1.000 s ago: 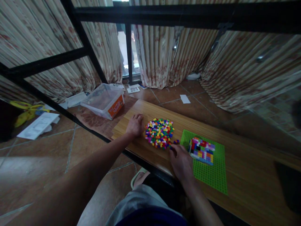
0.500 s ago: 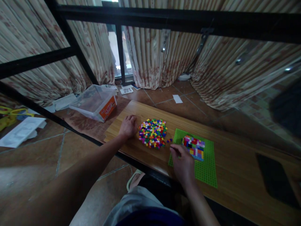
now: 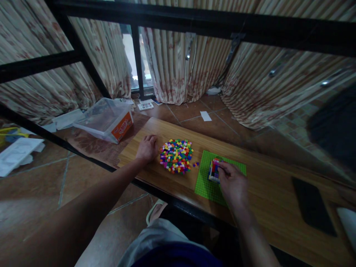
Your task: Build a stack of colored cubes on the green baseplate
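Observation:
At the far left end of the wooden bench, my left hand point(image 3: 148, 148) rests with its fingers curled in, beside a round spread of small multicoloured building bricks point(image 3: 176, 155). No brick shows in it. A green studded baseplate point(image 3: 203, 181) lies to the right of the loose bricks and carries a block of joined coloured bricks point(image 3: 214, 170). My right hand point(image 3: 233, 181) is over that block, thumb and fingers pinched together at its top. Whatever the fingertips hold is hidden. The hand covers the right part of the block.
A few bricks point(image 3: 195, 164) lie between the spread and the baseplate. On the bench's right is a dark flat object point(image 3: 314, 205). A clear plastic bin point(image 3: 104, 118) with an orange label stands on the floor at left. Black metal bars point(image 3: 178, 18) and curtains point(image 3: 172, 70) are beyond.
My right hand has moved right, from the baseplate's left edge onto the joined bricks, now covering part of them. The left hand stays beside the loose bricks. The view has shifted slightly.

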{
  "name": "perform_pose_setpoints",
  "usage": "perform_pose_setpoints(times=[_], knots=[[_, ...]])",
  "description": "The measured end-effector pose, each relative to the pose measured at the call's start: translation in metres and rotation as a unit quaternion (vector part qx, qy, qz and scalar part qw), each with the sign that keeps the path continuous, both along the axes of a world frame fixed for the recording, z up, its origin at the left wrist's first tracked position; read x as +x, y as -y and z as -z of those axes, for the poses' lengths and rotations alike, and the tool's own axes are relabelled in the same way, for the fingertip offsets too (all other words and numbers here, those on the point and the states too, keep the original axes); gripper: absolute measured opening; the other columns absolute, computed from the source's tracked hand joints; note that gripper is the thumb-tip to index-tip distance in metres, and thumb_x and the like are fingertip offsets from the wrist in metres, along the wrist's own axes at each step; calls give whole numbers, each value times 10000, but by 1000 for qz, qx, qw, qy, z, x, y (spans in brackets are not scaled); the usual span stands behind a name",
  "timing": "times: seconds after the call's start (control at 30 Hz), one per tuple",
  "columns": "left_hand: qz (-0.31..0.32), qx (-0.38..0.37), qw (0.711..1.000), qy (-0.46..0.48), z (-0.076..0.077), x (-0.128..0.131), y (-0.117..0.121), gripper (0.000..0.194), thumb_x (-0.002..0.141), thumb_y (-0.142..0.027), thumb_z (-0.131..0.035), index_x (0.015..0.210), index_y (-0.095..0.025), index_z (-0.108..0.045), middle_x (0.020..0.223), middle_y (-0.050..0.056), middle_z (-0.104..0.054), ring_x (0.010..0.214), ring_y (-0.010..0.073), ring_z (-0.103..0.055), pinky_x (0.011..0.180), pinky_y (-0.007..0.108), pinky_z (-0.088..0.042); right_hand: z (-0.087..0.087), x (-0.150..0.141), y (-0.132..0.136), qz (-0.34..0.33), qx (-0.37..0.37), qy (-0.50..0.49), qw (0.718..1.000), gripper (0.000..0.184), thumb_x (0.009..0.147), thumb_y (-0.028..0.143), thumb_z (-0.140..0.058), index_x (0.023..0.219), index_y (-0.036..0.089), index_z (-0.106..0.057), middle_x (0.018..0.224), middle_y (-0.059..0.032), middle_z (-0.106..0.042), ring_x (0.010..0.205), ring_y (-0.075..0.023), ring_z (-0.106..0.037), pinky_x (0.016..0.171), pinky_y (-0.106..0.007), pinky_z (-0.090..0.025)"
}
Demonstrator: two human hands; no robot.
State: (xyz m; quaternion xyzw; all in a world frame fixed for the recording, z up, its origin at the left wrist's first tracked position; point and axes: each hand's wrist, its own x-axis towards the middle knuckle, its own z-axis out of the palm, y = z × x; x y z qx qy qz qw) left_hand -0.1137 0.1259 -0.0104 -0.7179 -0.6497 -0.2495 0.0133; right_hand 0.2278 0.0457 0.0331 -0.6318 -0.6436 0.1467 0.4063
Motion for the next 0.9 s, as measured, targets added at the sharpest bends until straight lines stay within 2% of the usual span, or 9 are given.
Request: perform_pose_setpoints(times=[0.2,0.3,0.6,0.9], knots=[[0,-9,1000,-1,0,0,0,280,866,-138,-461,1080,-137,-640,1197,151,-639,1127,288,-567,1031,443,-466,-1,-4,-9,-21,1,111,994,322,920,337,-434,1010,196,-709,993,-100,-728,900,-234,-660,851,-408,-512],[-3,-10,1000,4,1,0,0,284,866,-144,-464,1090,-143,-640,1208,147,-637,1123,290,-566,1029,451,-467,1,-4,-10,-25,9,134,991,323,920,327,-424,1022,196,-702,980,-100,-725,888,-233,-656,842,-393,-499],[-2,-15,1000,10,-1,1,0,296,861,-132,-470,1099,-155,-645,1210,143,-640,1124,292,-564,1033,461,-465,4,-6,-10,-14,12,124,992,301,909,341,-450,1039,214,-690,982,-85,-713,896,-230,-652,841,-386,-493],[-7,-17,1000,0,1,1,0,283,864,-134,-471,1085,-153,-648,1191,133,-644,1114,286,-568,1025,444,-469,-1,-5,-4,-2,11,94,995,319,917,379,-466,1040,194,-695,976,-93,-707,851,-226,-642,820,-402,-504]])
